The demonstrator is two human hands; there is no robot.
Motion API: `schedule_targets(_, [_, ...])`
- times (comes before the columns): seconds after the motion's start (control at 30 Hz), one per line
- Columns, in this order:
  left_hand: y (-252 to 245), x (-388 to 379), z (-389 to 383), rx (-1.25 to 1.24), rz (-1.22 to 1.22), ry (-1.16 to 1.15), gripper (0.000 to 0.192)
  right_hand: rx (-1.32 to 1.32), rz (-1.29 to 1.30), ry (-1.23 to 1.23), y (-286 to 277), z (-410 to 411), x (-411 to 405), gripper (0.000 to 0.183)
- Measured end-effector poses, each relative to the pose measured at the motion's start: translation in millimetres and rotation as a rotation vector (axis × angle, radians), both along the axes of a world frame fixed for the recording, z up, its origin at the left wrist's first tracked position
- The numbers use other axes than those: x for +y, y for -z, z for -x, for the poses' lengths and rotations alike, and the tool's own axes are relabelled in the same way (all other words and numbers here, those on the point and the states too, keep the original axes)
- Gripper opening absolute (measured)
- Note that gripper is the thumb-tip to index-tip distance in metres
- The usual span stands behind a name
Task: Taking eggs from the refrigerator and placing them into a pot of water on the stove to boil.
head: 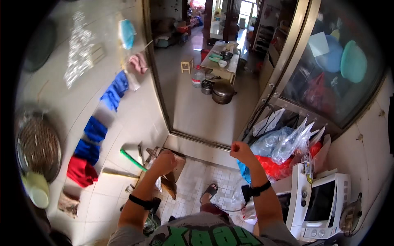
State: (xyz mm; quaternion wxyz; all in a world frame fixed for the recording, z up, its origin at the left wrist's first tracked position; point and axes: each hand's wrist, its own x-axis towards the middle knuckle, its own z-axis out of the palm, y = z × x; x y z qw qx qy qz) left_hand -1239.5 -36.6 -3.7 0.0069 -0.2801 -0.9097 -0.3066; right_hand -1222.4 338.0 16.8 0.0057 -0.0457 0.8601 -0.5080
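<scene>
My left hand (165, 163) is raised with its fingers curled, and nothing shows in it. Beneath it in the view are a wooden block (180, 168), other low items and a green-handled rod (133, 160) by the tiled wall. My right hand (243, 152) is also curled, held up before the doorway sill with nothing visible between its fingers. Nearest to it in the view are a blue plastic bag (243, 171) and a red plastic bag (272, 166). Each wrist wears a black strap. The hands are well apart from each other.
A metal-framed doorway (200, 142) opens onto a room with a low table (215, 63), a lidded pot (223, 92) and a water bottle (198, 77). Cloths (81, 170) hang along the left wall. A white microwave oven (321, 200) stands at right, near hanging plastic bags (286, 144).
</scene>
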Motion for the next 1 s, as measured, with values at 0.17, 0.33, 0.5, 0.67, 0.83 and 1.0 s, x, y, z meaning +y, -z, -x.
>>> schedule_targets(0.17, [4, -5, 85, -0.079, -0.001, -0.095, 0.019, -0.182, 0.058, -0.072, 70, 128, 50, 0.035])
schedule_targets(0.33, [17, -21, 165, -0.445, 0.199, -0.274, 0.044, -0.167, -0.412, -0.087, 48, 244, 59, 0.048])
schedule_targets(0.5, [49, -17, 287, -0.394, 0.204, -0.359, 0.033, -0.12, -0.384, 0.033, 46, 373, 85, 0.025])
schedule_targets(0.67, [51, 26, 441, -0.514, 0.332, -0.287, 0.023, -0.527, -0.645, -0.052, 44, 478, 133, 0.035])
schedule_targets(0.83, [21, 94, 580, -0.426, 0.222, -0.108, 0.029, -0.139, -0.624, 0.201, 70, 532, 185, 0.053])
schedule_targets(1.0, [21, 136, 747, -0.55, 0.68, 0.168, 0.078, -0.607, -0.46, 0.182, 71, 608, 255, 0.06])
